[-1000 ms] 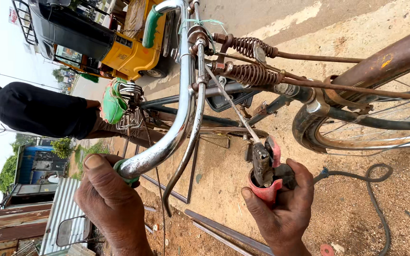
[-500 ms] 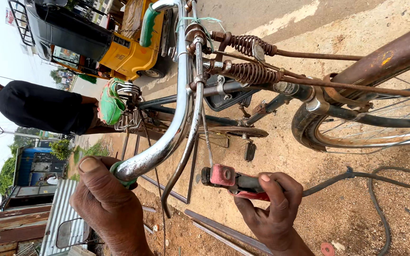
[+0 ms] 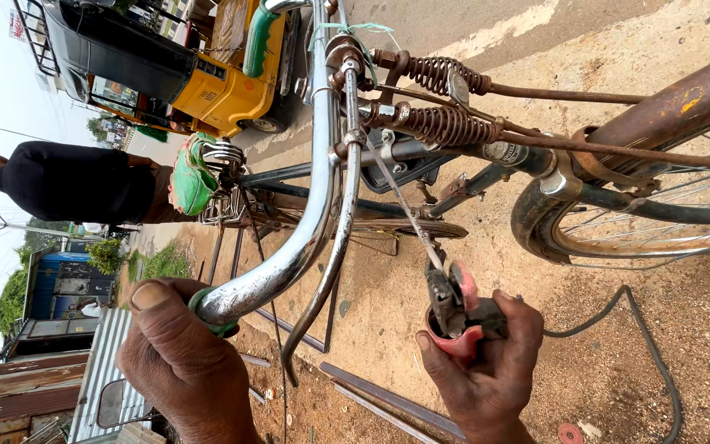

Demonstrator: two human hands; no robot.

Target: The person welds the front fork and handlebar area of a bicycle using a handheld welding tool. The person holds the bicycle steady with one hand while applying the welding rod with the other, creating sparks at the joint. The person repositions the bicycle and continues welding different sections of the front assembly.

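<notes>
An old bicycle fills the view, turned sideways. My left hand (image 3: 181,362) grips the green end of its chrome handlebar (image 3: 306,222). My right hand (image 3: 486,370) holds red-handled pliers (image 3: 454,316), whose jaws clamp the lower end of a thin brake rod (image 3: 404,205) running down from the handlebar stem. A chrome brake lever (image 3: 334,271) curves beside the handlebar. Rusty coil springs (image 3: 445,123) sit near the stem.
The front wheel and rusty mudguard (image 3: 618,222) lie to the right on sandy ground. A black hose (image 3: 643,353) curls on the dirt. A person in a black shirt (image 3: 67,181) stands at left, beside a yellow three-wheeler (image 3: 199,82). Metal bars (image 3: 388,399) lie below.
My right hand swung the pliers from lying sideways and free back up onto the brake rod's end, as a second ago. My left hand stayed on the handlebar grip.
</notes>
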